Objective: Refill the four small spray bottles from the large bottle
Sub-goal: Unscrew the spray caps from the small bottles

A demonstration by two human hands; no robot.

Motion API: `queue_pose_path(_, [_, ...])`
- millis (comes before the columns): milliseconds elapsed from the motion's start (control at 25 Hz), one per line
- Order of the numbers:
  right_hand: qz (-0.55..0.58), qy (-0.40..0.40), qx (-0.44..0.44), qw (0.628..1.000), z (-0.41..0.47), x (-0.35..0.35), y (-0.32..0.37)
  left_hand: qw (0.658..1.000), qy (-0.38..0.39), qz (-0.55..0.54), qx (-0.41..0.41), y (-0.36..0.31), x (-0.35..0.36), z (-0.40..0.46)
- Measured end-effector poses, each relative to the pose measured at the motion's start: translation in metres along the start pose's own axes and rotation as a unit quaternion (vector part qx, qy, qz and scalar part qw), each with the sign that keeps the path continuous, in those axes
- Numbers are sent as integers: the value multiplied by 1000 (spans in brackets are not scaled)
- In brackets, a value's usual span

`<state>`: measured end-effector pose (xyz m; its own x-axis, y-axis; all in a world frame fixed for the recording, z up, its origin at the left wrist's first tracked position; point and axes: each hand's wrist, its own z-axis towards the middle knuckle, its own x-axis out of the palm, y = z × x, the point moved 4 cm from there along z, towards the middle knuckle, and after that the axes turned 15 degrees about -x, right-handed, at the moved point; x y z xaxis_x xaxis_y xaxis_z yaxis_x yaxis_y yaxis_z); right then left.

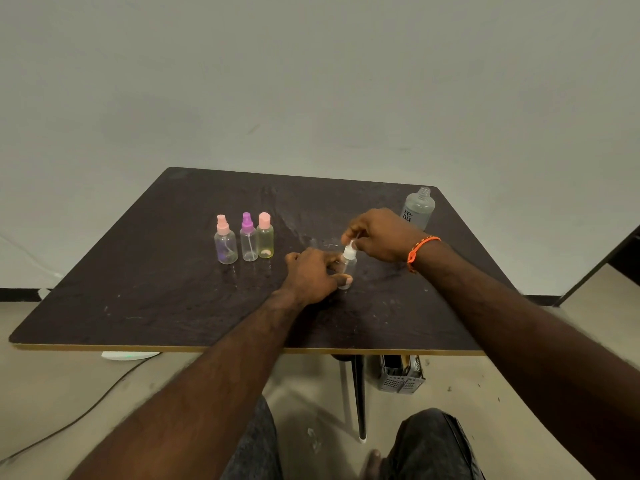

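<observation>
A small clear spray bottle (347, 268) with a white spray top (349, 251) stands on the dark table (173, 299). My left hand (313, 276) grips its body from the left. My right hand (379, 233) pinches the white top from above. Three other small bottles stand in a row at the left: one with a pink sprayer (225, 241), one with a purple sprayer (248, 239), and a yellowish one with a pink cap (265, 237). The large clear bottle (418, 208), uncapped, stands at the table's far right corner.
A grey wall rises behind the table. Under the table are a thin black leg (358, 393) and a grey perforated crate (401, 374). A cable (86, 410) runs over the floor at the left. My knees (429, 445) show at the bottom.
</observation>
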<state>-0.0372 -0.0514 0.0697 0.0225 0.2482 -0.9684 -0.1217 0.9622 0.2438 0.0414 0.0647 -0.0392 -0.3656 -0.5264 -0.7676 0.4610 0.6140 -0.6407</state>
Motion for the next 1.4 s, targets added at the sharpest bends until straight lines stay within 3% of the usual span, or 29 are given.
queue_pose_path(80, [9,29,-18,999,-4,2,5,1000,-1,-1,-2,0,0,-1])
queue_pose_path(200, [49,-25,-3,998,-9,1,1,1000,-7,9,1,-2,-1,-2])
queue_pose_path(320, [-12,-46,31,998,-6,0,-7,1000,-3,10,3,-1,-1,-1])
queue_pose_path(560, [13,23,-7,1000,-7,1,5,1000,7,-16,-3,1,2,0])
queue_pose_path(720, [30,-59,3,998,-11,-3,-2,1000,4,-4,1,1,2,0])
queue_pose_path(840, [-4,-56,17,998,-7,-2,-6,1000,3,0,3,1,2,1])
queue_pose_path(1000, [34,-31,-5,999,-9,1,-1,1000,-4,-7,2,2,3,1])
queue_pose_path(1400, [44,-77,3,996,-11,7,-6,1000,-12,-5,-8,1,3,0])
